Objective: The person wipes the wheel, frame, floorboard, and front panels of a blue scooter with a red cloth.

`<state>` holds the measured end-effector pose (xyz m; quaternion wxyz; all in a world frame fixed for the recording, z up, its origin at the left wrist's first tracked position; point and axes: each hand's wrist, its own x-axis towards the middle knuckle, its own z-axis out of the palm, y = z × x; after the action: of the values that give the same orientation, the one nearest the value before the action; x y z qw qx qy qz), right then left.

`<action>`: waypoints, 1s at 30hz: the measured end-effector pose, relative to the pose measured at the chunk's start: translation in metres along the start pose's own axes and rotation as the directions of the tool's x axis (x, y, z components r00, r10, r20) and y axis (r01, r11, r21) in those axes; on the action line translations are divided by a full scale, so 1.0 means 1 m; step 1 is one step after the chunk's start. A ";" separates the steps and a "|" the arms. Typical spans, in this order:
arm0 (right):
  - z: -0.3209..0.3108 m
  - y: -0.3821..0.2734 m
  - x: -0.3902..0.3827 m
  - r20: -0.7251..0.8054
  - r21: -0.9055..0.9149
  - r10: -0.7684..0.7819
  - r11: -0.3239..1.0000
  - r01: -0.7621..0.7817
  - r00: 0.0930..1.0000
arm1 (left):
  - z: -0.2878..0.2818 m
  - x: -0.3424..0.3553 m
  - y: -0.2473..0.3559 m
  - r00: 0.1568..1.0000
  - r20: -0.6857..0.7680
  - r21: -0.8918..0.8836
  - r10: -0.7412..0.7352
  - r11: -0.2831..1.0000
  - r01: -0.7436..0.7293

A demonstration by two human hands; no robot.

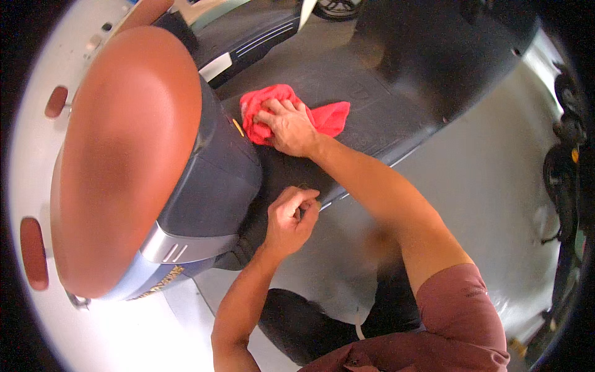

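Dark footboard [381, 115], bulky brown seat [133, 149] alongside — right hand [290, 127] gripping red cloth [330, 118], left hand [290, 222] loosely closed.

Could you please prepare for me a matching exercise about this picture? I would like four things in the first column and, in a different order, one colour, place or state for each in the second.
Column one
1. Right hand
2. Left hand
3. Cloth
4. Seat

Column two
A. Reddish brown, smooth and rounded
B. Curled, apart from the cloth
C. Bright red and crumpled
D. Resting on the cloth, bent over it

Right pairs: 1-D, 2-B, 3-C, 4-A.
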<state>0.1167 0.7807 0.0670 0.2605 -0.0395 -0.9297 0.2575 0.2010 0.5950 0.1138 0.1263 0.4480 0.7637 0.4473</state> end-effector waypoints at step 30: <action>0.081 0.007 0.185 0.032 0.345 -0.121 0.933 0.102 0.992 | 0.005 0.038 -0.033 0.979 -0.202 0.030 -0.028 0.999 0.035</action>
<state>-0.0836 0.7876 0.0900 0.2530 0.0659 -0.8780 0.4009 0.1640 0.6213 0.0929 0.0476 0.3904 0.7869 0.4755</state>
